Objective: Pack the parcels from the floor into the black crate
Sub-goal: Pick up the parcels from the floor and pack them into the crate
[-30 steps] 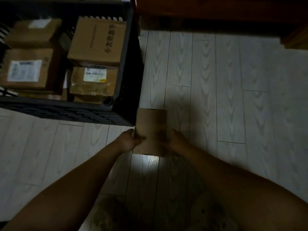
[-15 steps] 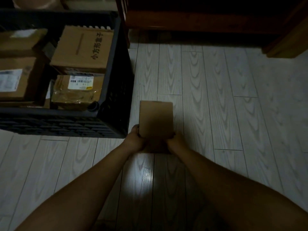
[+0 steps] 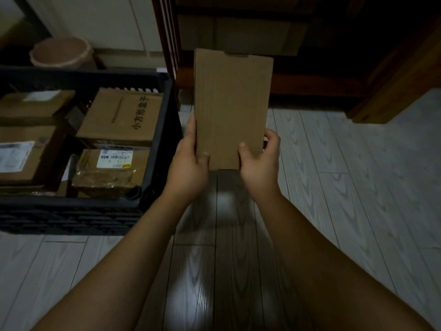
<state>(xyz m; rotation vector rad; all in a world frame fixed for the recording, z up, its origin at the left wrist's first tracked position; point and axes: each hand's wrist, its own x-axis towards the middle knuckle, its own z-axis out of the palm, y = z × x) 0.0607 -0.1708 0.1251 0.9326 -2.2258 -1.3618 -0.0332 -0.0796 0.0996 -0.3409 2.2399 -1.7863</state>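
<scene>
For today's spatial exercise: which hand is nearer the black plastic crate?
Left. The left hand is beside the black plastic crate; the right hand is across the plain brown cardboard box.

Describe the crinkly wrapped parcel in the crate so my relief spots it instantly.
Find the black crate on the left. In its near right corner lies the wrapped parcel. Unlike the smooth boxes around it, its wrapping is crinkled and shiny, with a barcode label.

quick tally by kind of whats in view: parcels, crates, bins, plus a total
cardboard parcels: 5 (printed box, taped parcel, labelled box, back box, plain box held by left hand and right hand)
black crate: 1
round bin: 1
total: 7 visible
</scene>
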